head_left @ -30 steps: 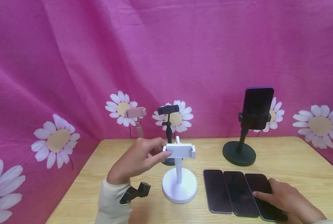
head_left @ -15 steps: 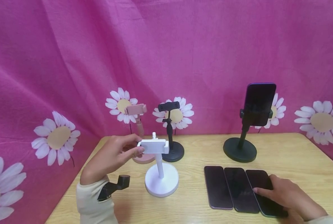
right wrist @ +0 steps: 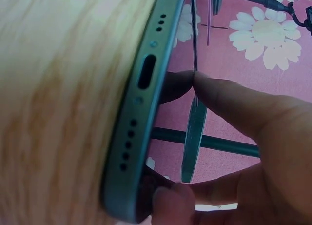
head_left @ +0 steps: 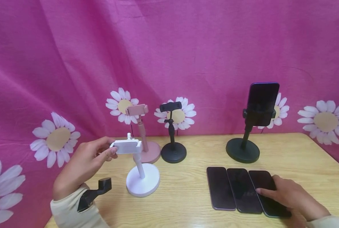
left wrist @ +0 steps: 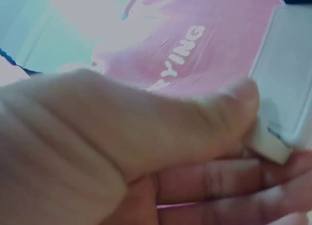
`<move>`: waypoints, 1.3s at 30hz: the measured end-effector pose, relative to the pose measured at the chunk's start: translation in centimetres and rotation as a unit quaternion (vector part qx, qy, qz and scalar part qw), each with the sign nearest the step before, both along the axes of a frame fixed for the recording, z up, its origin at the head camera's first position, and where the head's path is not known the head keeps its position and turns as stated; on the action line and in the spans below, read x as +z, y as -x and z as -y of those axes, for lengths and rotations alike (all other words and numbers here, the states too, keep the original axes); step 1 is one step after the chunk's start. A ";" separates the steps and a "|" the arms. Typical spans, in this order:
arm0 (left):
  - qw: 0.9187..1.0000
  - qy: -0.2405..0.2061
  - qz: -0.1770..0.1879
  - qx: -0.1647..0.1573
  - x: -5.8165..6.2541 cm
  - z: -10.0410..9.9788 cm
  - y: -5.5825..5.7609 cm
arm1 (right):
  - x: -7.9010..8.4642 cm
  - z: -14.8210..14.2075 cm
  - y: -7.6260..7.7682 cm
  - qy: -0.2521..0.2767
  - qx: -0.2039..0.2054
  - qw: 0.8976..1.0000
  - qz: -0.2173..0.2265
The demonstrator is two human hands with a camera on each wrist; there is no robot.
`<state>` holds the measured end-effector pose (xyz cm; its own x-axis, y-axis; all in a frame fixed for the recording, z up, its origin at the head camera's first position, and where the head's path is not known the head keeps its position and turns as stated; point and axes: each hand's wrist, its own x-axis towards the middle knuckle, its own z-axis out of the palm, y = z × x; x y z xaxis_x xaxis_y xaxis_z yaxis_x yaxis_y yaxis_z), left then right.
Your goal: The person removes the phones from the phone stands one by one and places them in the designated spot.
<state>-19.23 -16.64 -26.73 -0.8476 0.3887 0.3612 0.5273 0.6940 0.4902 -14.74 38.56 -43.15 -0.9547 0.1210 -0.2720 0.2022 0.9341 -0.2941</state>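
My left hand [head_left: 86, 161] pinches the left end of the clamp on a white phone stand [head_left: 143, 181], its thumb on the front face. The clamp [left wrist: 287, 69] shows at the right of the left wrist view. Three dark smartphones lie side by side, screens up: a left phone [head_left: 221, 189], a middle phone [head_left: 245, 191] and a right phone [head_left: 267, 183]. My right hand [head_left: 297, 198] holds the right phone by its right side, thumb across the screen. In the right wrist view, that phone's charging-port end [right wrist: 139, 103] faces the camera.
Behind the white stand are a pink phone stand [head_left: 150, 152] and a black phone stand [head_left: 173, 153]. A second black stand [head_left: 242, 150] at the back right bears an upright phone [head_left: 263, 103]. A pink flowered cloth [head_left: 201, 57] hangs behind the wooden table [head_left: 192, 190].
My left hand has moved the white stand leftward, from in front of the black stand past the pink one, whose base now shows. My right hand stays on the right phone.
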 end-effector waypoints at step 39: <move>0.993 -0.031 -0.025 0.113 -1.1 3.6 0.4 | 0.5 0.3 -0.1 0.008 -0.023 1.000 0.008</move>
